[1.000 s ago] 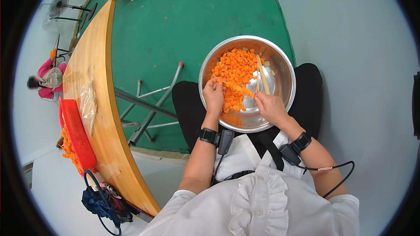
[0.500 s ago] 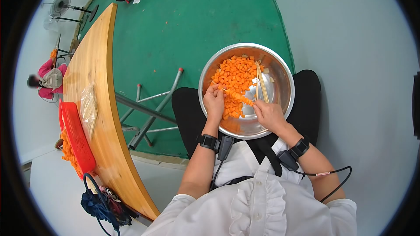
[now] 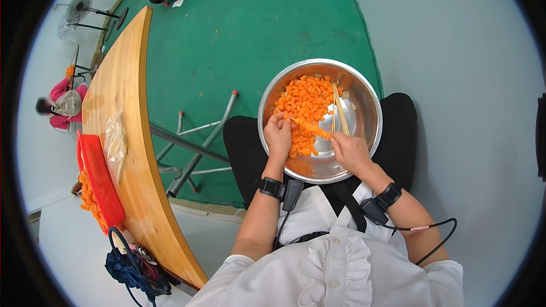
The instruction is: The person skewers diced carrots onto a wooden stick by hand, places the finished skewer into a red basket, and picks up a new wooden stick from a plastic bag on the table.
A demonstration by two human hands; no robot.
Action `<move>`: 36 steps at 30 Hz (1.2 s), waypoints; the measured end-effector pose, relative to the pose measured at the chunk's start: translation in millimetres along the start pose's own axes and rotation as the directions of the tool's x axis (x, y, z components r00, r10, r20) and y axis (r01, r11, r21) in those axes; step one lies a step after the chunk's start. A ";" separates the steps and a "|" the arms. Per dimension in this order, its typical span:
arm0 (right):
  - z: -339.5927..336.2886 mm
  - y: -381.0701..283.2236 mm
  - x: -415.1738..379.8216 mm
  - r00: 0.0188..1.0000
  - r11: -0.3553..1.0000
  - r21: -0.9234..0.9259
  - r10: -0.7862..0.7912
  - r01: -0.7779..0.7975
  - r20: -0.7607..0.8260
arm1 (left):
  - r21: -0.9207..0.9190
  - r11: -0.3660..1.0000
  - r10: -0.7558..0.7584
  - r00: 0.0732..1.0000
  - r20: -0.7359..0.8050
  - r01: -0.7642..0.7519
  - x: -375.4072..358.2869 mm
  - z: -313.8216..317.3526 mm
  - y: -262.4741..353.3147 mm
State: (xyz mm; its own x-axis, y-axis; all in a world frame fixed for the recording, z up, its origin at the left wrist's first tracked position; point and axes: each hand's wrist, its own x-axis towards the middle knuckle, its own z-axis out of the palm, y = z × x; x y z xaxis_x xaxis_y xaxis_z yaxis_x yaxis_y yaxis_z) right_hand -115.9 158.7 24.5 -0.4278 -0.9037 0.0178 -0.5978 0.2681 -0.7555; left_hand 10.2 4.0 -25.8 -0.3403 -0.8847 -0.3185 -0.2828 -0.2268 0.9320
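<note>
A steel bowl (image 3: 377,119) rests on my lap, holding many orange carrot cubes (image 3: 307,96) on its left and far side. Over it, a skewer threaded with carrot cubes (image 3: 313,128) slants between my two hands. My left hand (image 3: 278,135) is closed in a pinch at the skewer's upper left end, where a short bare tip shows. At the lower right end, my right hand (image 3: 350,152) grips the skewer; the exact finger contact is partly hidden. Several bare wooden skewers (image 3: 340,111) lean inside the bowl beside my right hand.
On the left stands a wooden table (image 3: 128,85) with a clear bag of skewers (image 3: 115,146) and a red basket (image 3: 101,179) of orange pieces. Metal table legs (image 3: 205,142) reach near my knee. Another person (image 3: 67,102) sits beyond the table; a fan (image 3: 79,7) stands farther back.
The bowl sits very slightly lower in view. Both hands keep their hold on the carrot skewer with almost no movement.
</note>
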 end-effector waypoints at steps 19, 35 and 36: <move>-0.2 1.6 -0.8 1.000 0.999 -0.016 -0.028 0.028 0.011 | -0.008 0.999 -0.048 0.999 0.010 0.048 -1.3 0.9 3.3; 2.1 3.7 -2.5 0.999 0.999 -0.023 -0.034 0.034 0.002 | 0.024 1.000 0.007 0.999 0.047 -0.008 -0.4 -0.3 1.5; 2.6 3.6 -2.6 0.999 0.999 -0.015 -0.030 0.030 0.012 | 0.073 0.997 0.036 0.999 0.038 -0.038 -0.4 -0.8 -0.2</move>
State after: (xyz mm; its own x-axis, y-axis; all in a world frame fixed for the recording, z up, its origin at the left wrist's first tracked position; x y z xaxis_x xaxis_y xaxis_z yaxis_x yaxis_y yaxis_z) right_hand -115.2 161.1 20.0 -0.4018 -0.9152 0.0323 -0.6207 0.2462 -0.7444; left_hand 11.1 4.1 -25.7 -0.3840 -0.8761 -0.2914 -0.3344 -0.1623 0.9284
